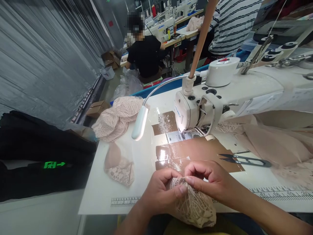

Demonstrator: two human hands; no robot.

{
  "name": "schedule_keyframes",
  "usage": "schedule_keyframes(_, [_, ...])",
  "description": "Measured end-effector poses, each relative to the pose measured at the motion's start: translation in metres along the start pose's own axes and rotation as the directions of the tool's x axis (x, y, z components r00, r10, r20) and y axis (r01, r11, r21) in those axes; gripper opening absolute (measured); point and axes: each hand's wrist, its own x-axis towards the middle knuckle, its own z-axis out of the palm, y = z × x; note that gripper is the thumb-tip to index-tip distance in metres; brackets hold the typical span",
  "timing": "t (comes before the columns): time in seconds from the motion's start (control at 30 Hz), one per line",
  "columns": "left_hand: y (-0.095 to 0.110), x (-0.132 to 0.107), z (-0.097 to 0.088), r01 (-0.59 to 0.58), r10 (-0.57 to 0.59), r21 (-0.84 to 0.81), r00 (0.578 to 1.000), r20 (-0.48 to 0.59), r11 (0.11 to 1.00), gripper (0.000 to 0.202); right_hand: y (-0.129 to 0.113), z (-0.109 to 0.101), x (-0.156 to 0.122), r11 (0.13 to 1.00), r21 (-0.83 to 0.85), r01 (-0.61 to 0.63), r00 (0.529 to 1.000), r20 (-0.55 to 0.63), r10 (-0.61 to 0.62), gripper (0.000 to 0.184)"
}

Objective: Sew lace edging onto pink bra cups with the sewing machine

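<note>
A beige lace bra cup (193, 209) hangs over the table's front edge, pinched along its upper rim by both hands. My left hand (162, 191) grips it with thumb and forefinger. Close beside, my right hand (207, 178) pinches the same edge between thumb and fingers. Behind the hands stands a white sewing machine (188, 111), its needle area lit by a small lamp (140, 122). Black thread snips (245, 160) lie right of my right hand on brown tape (202, 150). A loose beige lace piece (119, 164) rests on the table to the left.
Stacked lace cups (117, 117) sit at the table's back left. Sheer beige fabric (274, 140) is heaped under the machine arm at right. A printed ruler strip (124, 200) runs along the front edge. Two people (146, 54) sit at other machines beyond.
</note>
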Motion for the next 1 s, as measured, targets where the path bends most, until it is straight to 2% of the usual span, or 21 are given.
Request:
schedule_keyframes(0.07, [-0.003, 0.004, 0.004, -0.003, 0.002, -0.023, 0.999, -0.047, 1.000, 0.028, 0.000, 0.000, 0.001, 1.000, 0.003, 0.001, 1.000, -0.013, -0.001, 0.024])
schedule_keyframes(0.2, [-0.010, 0.010, 0.012, 0.053, -0.090, -0.241, 0.985, -0.145, 0.969, 0.033, 0.002, -0.002, 0.005, 0.999, 0.050, -0.022, 1.000, 0.012, 0.021, 0.027])
schedule_keyframes(0.3, [0.001, 0.005, 0.002, 0.034, -0.146, -0.351, 0.943, -0.298, 0.936, 0.035, 0.010, -0.012, 0.005, 0.995, 0.098, -0.036, 0.999, -0.023, 0.038, 0.028])
schedule_keyframes(0.37, [0.017, -0.001, -0.014, -0.067, -0.078, -0.285, 0.879, -0.470, 0.956, 0.031, 0.017, -0.025, 0.002, 0.997, 0.070, -0.042, 0.992, -0.112, 0.050, 0.030])
schedule_keyframes(0.4, [0.026, -0.002, -0.023, -0.116, -0.003, -0.176, 0.827, -0.562, 0.978, 0.029, 0.020, -0.031, -0.001, 0.998, 0.036, -0.056, 0.985, -0.159, 0.061, 0.031])
schedule_keyframes(0.43, [0.034, -0.002, -0.031, -0.137, 0.100, -0.010, 0.769, -0.632, 0.990, 0.027, 0.022, -0.038, -0.003, 0.997, -0.002, -0.074, 0.977, -0.199, 0.072, 0.031])
schedule_keyframes(0.47, [0.040, 0.000, -0.038, -0.127, 0.226, 0.196, 0.721, -0.655, 0.972, 0.026, 0.023, -0.043, -0.005, 0.995, -0.040, -0.093, 0.969, -0.233, 0.081, 0.031])
schedule_keyframes(0.5, [0.043, 0.007, -0.042, -0.102, 0.364, 0.416, 0.697, -0.618, 0.903, 0.025, 0.024, -0.047, -0.006, 0.991, -0.082, -0.110, 0.963, -0.257, 0.086, 0.030])
schedule_keyframes(0.53, [0.043, 0.017, -0.043, -0.076, 0.488, 0.627, 0.701, -0.519, 0.776, 0.026, 0.023, -0.051, -0.007, 0.984, -0.131, -0.122, 0.959, -0.271, 0.083, 0.029])
schedule_keyframes(0.6, [0.034, 0.045, -0.034, -0.092, 0.620, 0.918, 0.763, -0.185, 0.387, 0.026, 0.021, -0.053, -0.003, 0.958, -0.260, -0.122, 0.962, -0.270, 0.049, 0.025])
schedule_keyframes(0.63, [0.025, 0.060, -0.025, -0.102, 0.605, 0.983, 0.796, -0.012, 0.155, 0.024, 0.020, -0.053, 0.000, 0.936, -0.334, -0.113, 0.965, -0.261, 0.024, 0.024])
schedule_keyframes(0.67, [0.014, 0.075, -0.014, -0.092, 0.553, 0.995, 0.826, 0.104, -0.050, 0.024, 0.019, -0.053, 0.004, 0.909, -0.404, -0.100, 0.969, -0.247, -0.002, 0.023])
schedule_keyframes(0.7, [0.004, 0.088, -0.002, -0.104, 0.523, 0.989, 0.841, 0.142, -0.102, 0.023, 0.019, -0.052, 0.008, 0.881, -0.465, -0.086, 0.973, -0.229, -0.026, 0.023])
schedule_keyframes(0.77, [-0.016, 0.103, 0.022, -0.127, 0.485, 0.980, 0.855, 0.186, -0.152, 0.017, 0.022, -0.049, 0.017, 0.826, -0.561, -0.059, 0.977, -0.201, -0.067, 0.026])
schedule_keyframes(0.87, [-0.026, 0.100, 0.041, -0.132, 0.454, 0.978, 0.870, 0.194, -0.164, 0.007, 0.032, -0.044, 0.026, 0.748, -0.664, -0.006, 0.984, -0.135, -0.113, 0.030])
schedule_keyframes(0.93, [-0.018, 0.091, 0.038, -0.163, 0.416, 0.982, 0.890, 0.188, -0.095, 0.010, 0.041, -0.040, 0.028, 0.671, -0.741, 0.017, 0.983, -0.109, -0.145, 0.026])
schedule_keyframes(1.0, [-0.006, 0.084, 0.027, -0.239, 0.367, 0.969, 0.909, 0.199, 0.065, 0.017, 0.049, -0.035, 0.028, 0.554, -0.832, 0.010, 0.975, -0.115, -0.191, 0.023])
